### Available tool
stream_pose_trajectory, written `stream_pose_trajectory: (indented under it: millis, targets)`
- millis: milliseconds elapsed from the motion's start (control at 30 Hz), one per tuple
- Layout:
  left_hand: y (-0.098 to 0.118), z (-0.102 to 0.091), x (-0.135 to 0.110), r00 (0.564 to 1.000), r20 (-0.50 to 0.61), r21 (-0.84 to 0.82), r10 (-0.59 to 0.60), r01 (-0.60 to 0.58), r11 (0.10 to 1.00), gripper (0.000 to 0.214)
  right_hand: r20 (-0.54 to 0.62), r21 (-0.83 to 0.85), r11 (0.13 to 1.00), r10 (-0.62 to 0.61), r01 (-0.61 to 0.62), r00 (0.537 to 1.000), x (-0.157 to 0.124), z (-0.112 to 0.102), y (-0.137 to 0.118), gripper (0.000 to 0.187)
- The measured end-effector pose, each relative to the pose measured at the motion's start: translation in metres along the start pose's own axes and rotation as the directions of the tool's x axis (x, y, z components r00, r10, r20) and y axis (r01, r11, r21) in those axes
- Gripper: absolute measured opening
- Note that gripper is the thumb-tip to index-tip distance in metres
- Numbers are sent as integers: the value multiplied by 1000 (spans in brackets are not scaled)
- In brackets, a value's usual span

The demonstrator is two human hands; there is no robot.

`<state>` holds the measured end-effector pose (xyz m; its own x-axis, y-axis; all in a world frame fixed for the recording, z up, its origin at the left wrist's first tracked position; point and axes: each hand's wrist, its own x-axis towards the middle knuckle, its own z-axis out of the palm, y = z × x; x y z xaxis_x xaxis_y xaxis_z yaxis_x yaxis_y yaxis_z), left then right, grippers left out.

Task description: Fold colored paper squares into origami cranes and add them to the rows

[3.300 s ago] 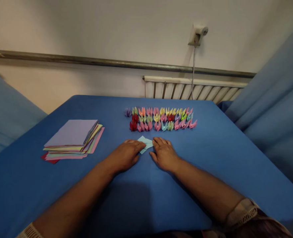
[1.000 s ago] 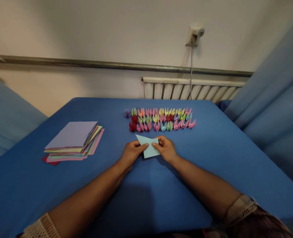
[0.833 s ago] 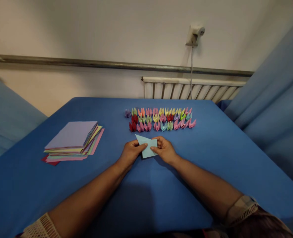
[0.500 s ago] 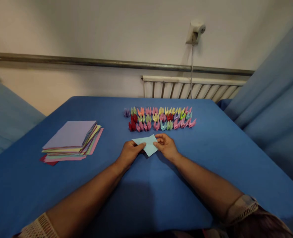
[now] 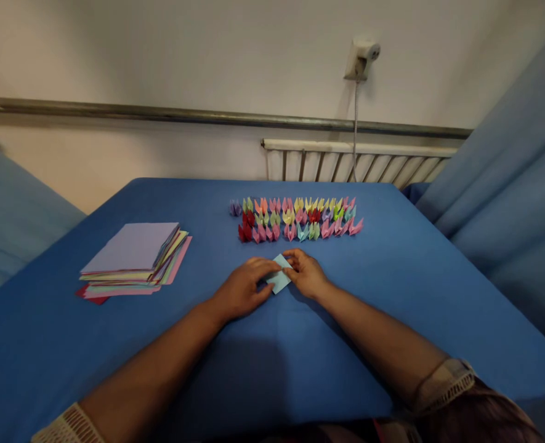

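Note:
A small light blue sheet of origami paper [image 5: 279,282], folded into a diamond, lies between my hands at the middle of the table. My right hand [image 5: 308,274] pinches its right corner between thumb and fingers. From the other side, my left hand [image 5: 247,288] reaches over the paper; its fingers are stretched across the upper left part and its thumb is held apart near the lower left edge. The left fingers hide some of the folds. Just beyond stand rows of small folded paper cranes [image 5: 289,231] in pink, red, yellow, green, blue and purple.
To the left is a stack of coloured paper squares [image 5: 131,246], purple on top, with a red corner poking out below. The blue-covered table [image 5: 369,344] reaches a wall with a metal rail [image 5: 184,115], a radiator [image 5: 318,146] and a socket [image 5: 359,60]. Blue curtains [image 5: 507,166] hang at both sides.
The paper's left point has been folded over to the right, so it now looks smaller. My left hand has shifted from pinching the left corner to lying over the paper.

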<state>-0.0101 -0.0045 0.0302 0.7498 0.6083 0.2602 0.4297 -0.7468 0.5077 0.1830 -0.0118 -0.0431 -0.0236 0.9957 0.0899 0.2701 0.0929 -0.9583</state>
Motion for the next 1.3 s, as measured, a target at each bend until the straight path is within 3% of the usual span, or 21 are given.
stream_pose_trajectory:
  millis: [100,267,367,467,533,833,1033,1300]
  targets:
    - [1,5,-1,989,144,12,20,-22,1000,47,-30,-109,994,11,-15,999,-2,-8,-8,39]
    - [0,9,-2,987,159,108,-15,-2,994,49,-57,-341,940,-31,10,998,-11,-32,-17,33]
    - [5,9,-2,989,147,164,-22,-3,986,38,61,-322,935,-137,149,989,-19,-40,-15,39]
    - [10,10,-2,992,121,173,-43,22,985,31,213,-320,892,-262,320,941,-27,-42,-15,45]
    - [10,11,-2,993,92,155,-80,65,986,27,265,-344,867,-279,361,923,-29,-41,-17,43]
    - [-1,18,2,991,17,61,-130,129,990,14,228,-379,858,-274,345,934,-22,-41,-13,13]
    - [-3,19,1,993,11,50,-118,117,992,12,214,-379,864,-268,333,939,-20,-41,-14,9]
    - [-2,25,4,980,-46,83,-196,199,977,17,191,-458,831,-256,317,948,-22,-36,-17,6]
